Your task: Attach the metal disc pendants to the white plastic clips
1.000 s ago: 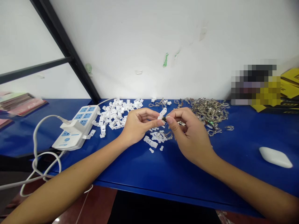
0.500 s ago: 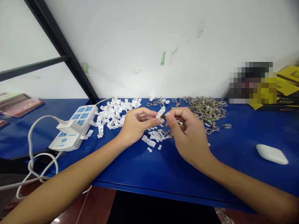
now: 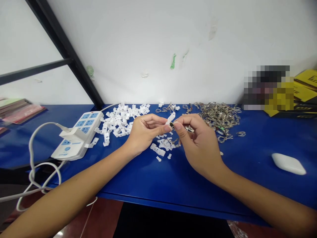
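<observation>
Between thumb and fingers, my left hand (image 3: 146, 131) pinches a small white plastic piece (image 3: 171, 117), tilted with its free end up. My right hand (image 3: 196, 138) is closed in a pinch right beside it, on a small dark part with a thin wire lead (image 3: 171, 125); its exact kind is too small to tell. Both sets of fingertips nearly meet above the blue table. Below them lie small white cut-out bits (image 3: 167, 143) and a larger white plastic piece (image 3: 158, 149). A heap of white plastic pieces (image 3: 120, 119) spreads left of my left hand.
A tangled pile of thin wire leads (image 3: 219, 114) lies beyond my right hand. On the left stands a white power strip (image 3: 80, 132) with a plugged-in adapter and looping cable (image 3: 31, 152). A white rounded case (image 3: 288, 163) and yellow boxes (image 3: 305, 87) are at the right.
My right fingertips have moved slightly left, bringing the small dark part closer to the white plastic piece. My left hand stays almost still.
</observation>
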Available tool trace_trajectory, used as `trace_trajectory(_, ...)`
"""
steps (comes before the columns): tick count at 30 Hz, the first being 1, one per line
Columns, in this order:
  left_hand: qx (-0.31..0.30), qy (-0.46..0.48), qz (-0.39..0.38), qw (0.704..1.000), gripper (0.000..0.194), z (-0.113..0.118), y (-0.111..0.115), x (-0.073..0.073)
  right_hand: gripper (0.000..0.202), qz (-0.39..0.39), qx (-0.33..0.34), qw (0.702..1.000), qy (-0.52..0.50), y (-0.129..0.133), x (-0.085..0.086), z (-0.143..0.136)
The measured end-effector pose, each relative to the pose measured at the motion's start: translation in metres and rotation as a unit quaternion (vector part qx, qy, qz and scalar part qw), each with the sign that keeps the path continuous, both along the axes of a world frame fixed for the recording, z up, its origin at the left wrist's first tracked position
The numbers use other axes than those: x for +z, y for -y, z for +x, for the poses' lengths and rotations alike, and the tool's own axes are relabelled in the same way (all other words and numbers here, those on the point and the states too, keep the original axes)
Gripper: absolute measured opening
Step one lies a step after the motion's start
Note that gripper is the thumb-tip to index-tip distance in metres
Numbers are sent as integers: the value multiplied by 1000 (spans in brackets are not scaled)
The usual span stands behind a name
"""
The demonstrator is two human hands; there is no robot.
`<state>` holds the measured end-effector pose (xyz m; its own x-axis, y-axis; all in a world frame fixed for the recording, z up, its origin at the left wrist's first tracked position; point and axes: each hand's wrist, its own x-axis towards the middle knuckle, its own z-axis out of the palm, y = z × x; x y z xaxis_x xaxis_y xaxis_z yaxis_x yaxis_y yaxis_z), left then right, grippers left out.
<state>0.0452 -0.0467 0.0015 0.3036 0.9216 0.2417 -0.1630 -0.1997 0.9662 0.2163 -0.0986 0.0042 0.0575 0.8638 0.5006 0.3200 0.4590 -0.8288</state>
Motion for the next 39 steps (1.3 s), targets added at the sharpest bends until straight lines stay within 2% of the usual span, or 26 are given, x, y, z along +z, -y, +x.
trace_trajectory(12, 30, -18, 26, 999, 27, -2, 0, -2, 21, -29, 14, 999, -16, 3, 4, -1)
trace_trajectory(16, 46, -41, 30, 998, 29, -2, -1, -2, 12, 37, 6, 999, 24, 4, 3, 3)
trace_trajectory(19, 49, -54, 40, 997, 29, -3, -2, 0, 13, 75, 8, 995, 70, 2, 4, 7)
trace_trajectory(22, 25, -71, 45, 996, 28, -8, -5, 2, 14, 72, 38, 993, 83, -3, 7, 12)
trace_trajectory(27, -32, -103, 9, 994, 26, -19, -15, 1, 11, 28, 42, 991, 125, -18, 6, 27)
trace_trajectory(30, -40, -92, -22, 995, 27, -24, -23, -4, 12, -19, 106, 975, 192, -28, -2, 34)
trace_trajectory(34, -65, -64, -67, 993, 27, -26, -29, -9, 11, -4, 150, 949, 279, -33, -13, 38)
trace_trajectory(39, -99, -69, -87, 989, 25, -26, -30, -11, 12, -12, 187, 936, 298, -29, -17, 33)
